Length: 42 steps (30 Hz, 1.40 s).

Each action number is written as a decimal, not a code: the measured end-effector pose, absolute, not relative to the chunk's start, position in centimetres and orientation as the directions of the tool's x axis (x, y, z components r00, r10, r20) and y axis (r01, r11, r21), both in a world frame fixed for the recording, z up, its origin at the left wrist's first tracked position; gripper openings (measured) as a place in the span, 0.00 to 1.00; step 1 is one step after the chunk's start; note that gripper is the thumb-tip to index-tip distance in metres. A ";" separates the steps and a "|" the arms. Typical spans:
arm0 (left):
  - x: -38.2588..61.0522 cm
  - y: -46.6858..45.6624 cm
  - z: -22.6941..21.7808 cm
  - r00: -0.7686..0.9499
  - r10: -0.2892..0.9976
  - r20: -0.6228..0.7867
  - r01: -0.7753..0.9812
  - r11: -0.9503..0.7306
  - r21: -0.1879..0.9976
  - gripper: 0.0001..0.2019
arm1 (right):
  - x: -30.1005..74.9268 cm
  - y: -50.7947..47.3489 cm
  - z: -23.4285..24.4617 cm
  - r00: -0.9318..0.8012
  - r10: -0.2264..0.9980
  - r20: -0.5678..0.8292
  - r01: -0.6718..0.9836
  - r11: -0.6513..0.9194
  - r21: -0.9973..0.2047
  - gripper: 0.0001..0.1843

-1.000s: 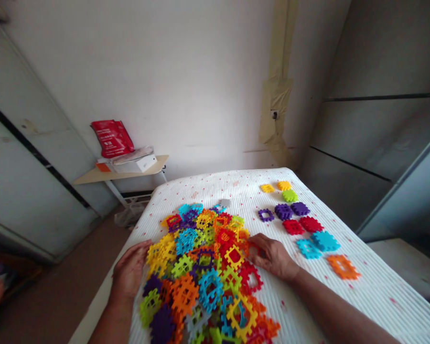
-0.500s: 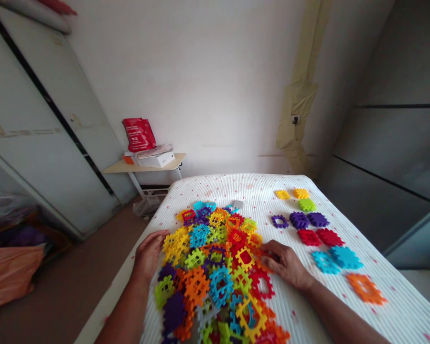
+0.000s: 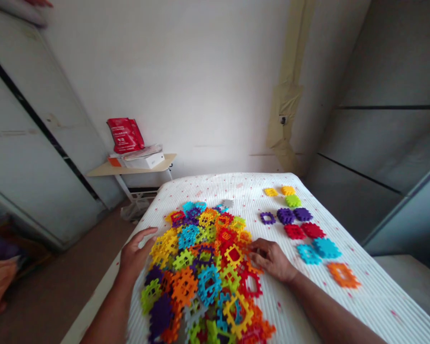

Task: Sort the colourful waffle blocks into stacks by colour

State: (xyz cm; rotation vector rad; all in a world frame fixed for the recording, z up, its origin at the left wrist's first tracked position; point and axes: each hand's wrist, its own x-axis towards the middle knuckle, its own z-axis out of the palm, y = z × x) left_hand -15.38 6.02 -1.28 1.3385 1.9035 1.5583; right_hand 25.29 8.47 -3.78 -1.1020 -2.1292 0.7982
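- Left hand [image 3: 136, 253]: open and wide, fingers spread, at the pile's 9 o'clock edge, just beside the yellow pieces and holding nothing that shows.
- Right hand [image 3: 272, 260]: narrow, fingers loosely curled on the pile's 3 o'clock edge, touching red and orange pieces; I cannot tell whether it holds one.
- Pile of interlocking plastic waffle blocks [image 3: 200, 272]: a heaped, mixed-colour spread lying between the hands, in the middle of the bed [image 3: 308, 306], which has a white ribbed cover.
- Grey block [image 3: 227, 203]: at the pile's 12 o'clock edge.
- Sorted blocks, at 2 o'clock from the pile and well apart from it, run in colour groups from far to near:
  - yellow blocks [image 3: 279, 191]
  - lime-green block [image 3: 293, 201]
  - purple blocks [image 3: 285, 216]
  - red blocks [image 3: 301, 231]
  - blue blocks [image 3: 318, 248]
  - orange block [image 3: 343, 275]
- Small bench [image 3: 103, 173]: beyond the bed at 10 o'clock, carrying a red bag [image 3: 125, 135] propped above a white box [image 3: 146, 161].
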 end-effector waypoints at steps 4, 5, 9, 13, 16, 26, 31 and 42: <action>-14.2 7.7 0.6 -0.296 0.862 0.412 0.618 -0.155 0.770 0.13 | 25.3 8.5 -3.6 -0.460 0.847 0.266 0.475 0.488 -0.732 0.16; -13.7 8.4 1.0 -0.235 0.875 0.423 0.649 -0.182 0.738 0.13 | 25.3 8.5 -3.6 -0.458 0.846 0.273 0.475 0.493 -0.729 0.16; -11.6 11.0 1.9 0.016 0.903 0.429 0.813 -0.262 0.520 0.13 | 25.3 8.6 -3.5 -0.465 0.832 0.301 0.478 0.523 -0.706 0.16; -10.0 13.1 1.7 0.157 0.915 0.371 0.916 -0.275 0.292 0.14 | 25.2 8.7 -3.4 -0.470 0.826 0.310 0.453 0.528 -0.719 0.16; -9.4 13.9 1.2 0.209 0.924 0.321 0.936 -0.284 0.208 0.12 | 25.3 8.8 -3.4 -0.468 0.827 0.310 0.444 0.524 -0.727 0.17; -7.7 12.6 2.1 -0.117 0.905 0.409 0.786 -0.168 0.595 0.08 | 25.5 9.3 -3.8 -0.472 0.822 0.319 0.410 0.524 -0.747 0.21; -3.8 10.2 3.4 -0.280 0.957 0.079 0.309 0.012 0.951 0.20 | 25.3 9.4 -3.8 -0.471 0.819 0.327 0.386 0.525 -0.759 0.24; 3.2 9.7 2.4 -0.130 0.988 -0.084 0.101 0.097 0.990 0.22 | 25.9 9.6 -4.3 -0.327 0.861 0.388 0.473 0.505 -0.722 0.17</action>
